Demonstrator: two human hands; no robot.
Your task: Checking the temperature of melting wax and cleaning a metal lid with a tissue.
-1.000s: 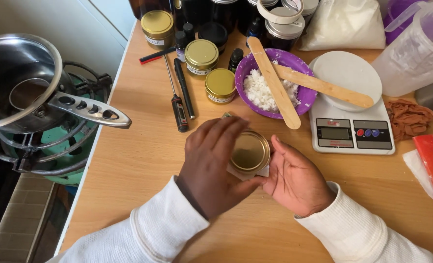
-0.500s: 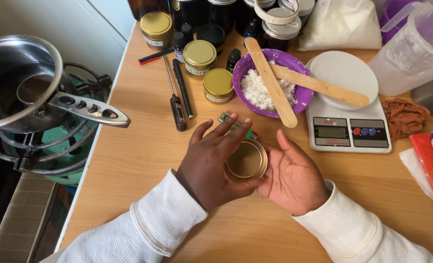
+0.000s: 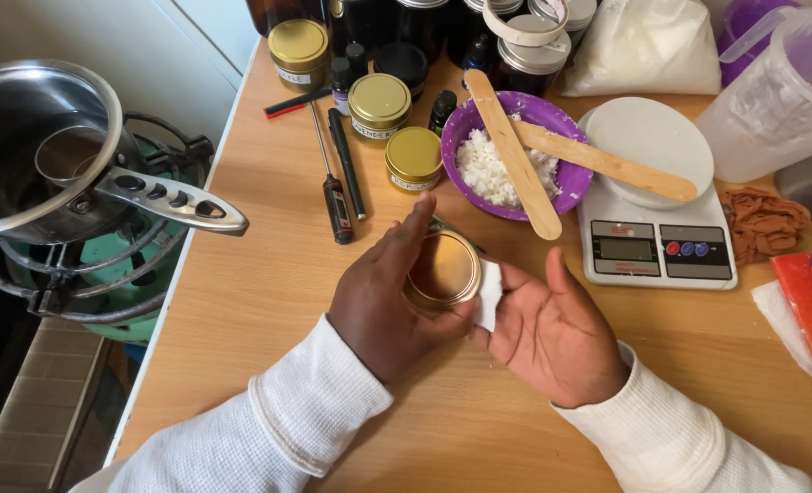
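Since half a second ago the gold-lidded tin point(image 3: 442, 270) has shifted up and to the left, tilting toward the left hand, and a white label point(image 3: 489, 294) now shows beside it where the right palm had been cupping the tin.

The left hand point(image 3: 390, 298) wraps the tin from its left side, fingers curled over the far rim and thumb under the near edge, so the tin sits gripped in it above the wooden table point(image 3: 269, 301). The right hand point(image 3: 552, 330) lies just right of the tin, palm up and fingers loosely spread, its thumb and fingertips pinching the white label, which touches the tin's right edge. Both wrists wear white ribbed sleeves.

Beyond the hands, a black probe thermometer point(image 3: 332, 179) and a black pen point(image 3: 346, 163) lie side by side, near two more gold-lidded tins point(image 3: 413, 157). To their right a purple bowl point(image 3: 468, 127) holds white wax flakes, with two wooden stirring sticks point(image 3: 516, 157) laid across it; one stick reaches onto the white kitchen scale point(image 3: 654, 205). A clear measuring jug point(image 3: 776, 100) stands at the far right, dark jars along the back edge. Off the table's left edge, a steel saucepan point(image 3: 36, 151) sits on a gas burner.
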